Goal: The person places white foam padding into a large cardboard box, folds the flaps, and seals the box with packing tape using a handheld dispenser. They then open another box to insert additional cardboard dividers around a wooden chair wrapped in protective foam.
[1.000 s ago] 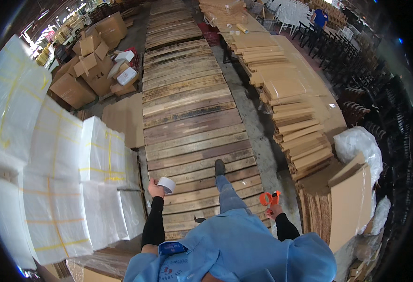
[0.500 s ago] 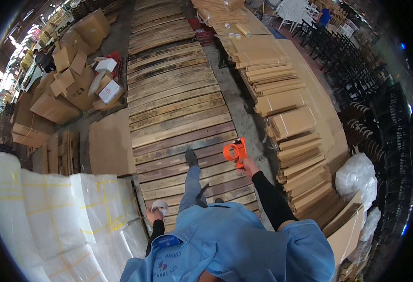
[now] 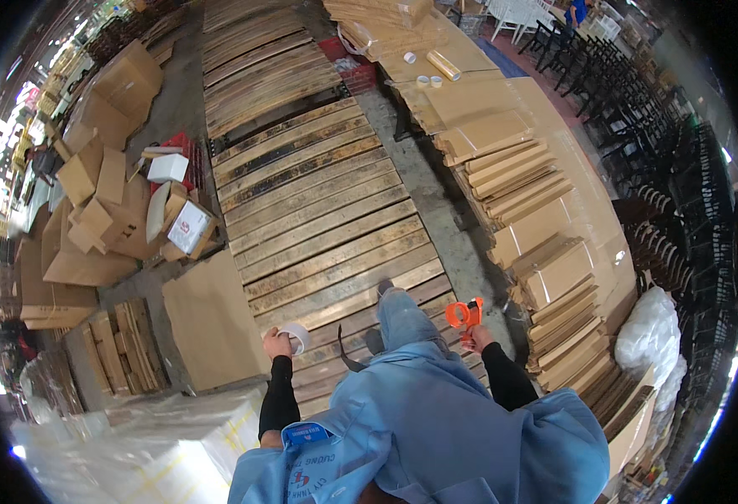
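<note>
My left hand [image 3: 277, 343] grips a roll of white tape [image 3: 296, 338] at its edge. In my right hand [image 3: 476, 338] is an orange tape dispenser [image 3: 464, 314], held out ahead of me by its handle. I see no tape roll clearly inside the dispenser. Both hands are apart, on either side of my legs, over a walkway of wooden slats [image 3: 327, 202].
Folded cardboard sheets [image 3: 554, 269] are stacked along a long table to my right, with tape rolls [image 3: 429, 81] farther up it. Cardboard boxes [image 3: 117, 218] crowd the left side. Plastic-wrapped goods [image 3: 159, 445] stand at lower left. A cardboard sheet [image 3: 217, 323] lies beside the slats.
I have stepped forward along the slats, so the wrapped goods and boxes have shifted back. My left hand has come up and forward with the tape; the dispenser stays in my right.
</note>
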`<state>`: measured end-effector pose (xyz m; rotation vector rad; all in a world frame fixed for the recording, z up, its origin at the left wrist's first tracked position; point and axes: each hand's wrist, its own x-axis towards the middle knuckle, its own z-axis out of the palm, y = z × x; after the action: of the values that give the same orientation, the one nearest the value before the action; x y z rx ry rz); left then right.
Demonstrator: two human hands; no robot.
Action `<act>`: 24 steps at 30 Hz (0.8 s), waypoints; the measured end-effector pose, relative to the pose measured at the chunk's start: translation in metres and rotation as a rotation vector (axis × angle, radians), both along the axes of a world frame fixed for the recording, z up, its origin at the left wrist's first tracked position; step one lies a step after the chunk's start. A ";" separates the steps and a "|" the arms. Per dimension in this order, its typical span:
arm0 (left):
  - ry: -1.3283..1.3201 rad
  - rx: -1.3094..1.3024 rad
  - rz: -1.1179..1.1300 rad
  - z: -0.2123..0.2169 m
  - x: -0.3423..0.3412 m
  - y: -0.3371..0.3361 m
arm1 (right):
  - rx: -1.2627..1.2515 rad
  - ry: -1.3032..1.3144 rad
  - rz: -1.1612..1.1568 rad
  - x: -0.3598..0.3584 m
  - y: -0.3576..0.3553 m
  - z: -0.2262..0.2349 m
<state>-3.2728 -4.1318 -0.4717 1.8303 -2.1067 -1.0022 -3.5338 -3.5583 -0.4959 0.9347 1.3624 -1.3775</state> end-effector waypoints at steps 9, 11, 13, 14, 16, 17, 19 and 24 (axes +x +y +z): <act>-0.109 -0.020 -0.156 -0.012 -0.184 -0.175 | -0.088 0.181 -0.010 -0.221 -0.256 -0.016; -0.243 -0.018 -0.169 -0.010 -0.231 -0.215 | -0.161 0.226 -0.040 -0.282 -0.311 0.001; 0.001 0.254 0.179 -0.006 -0.269 -0.253 | -0.128 0.254 -0.024 -0.339 -0.373 0.035; 0.001 0.165 0.133 -0.016 -0.278 -0.287 | -0.123 0.263 0.002 -0.370 -0.415 0.061; -0.051 0.083 0.041 -0.036 -0.310 -0.351 | -0.141 0.295 -0.005 -0.432 -0.467 0.084; -0.104 0.082 -0.005 -0.039 -0.335 -0.383 | -0.171 0.305 -0.043 -0.458 -0.490 0.085; -0.156 0.109 -0.220 -0.033 -0.424 -0.414 | -0.123 0.625 0.197 -0.494 -0.481 0.033; -0.370 -0.005 -0.323 -0.044 -0.589 -0.560 | 0.011 0.331 -0.201 -0.577 -0.565 -0.004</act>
<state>-3.8618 -4.6919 -0.5162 1.8251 -2.6861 -0.7584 -4.1111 -4.1236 -0.4996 0.8973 1.5530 -1.7381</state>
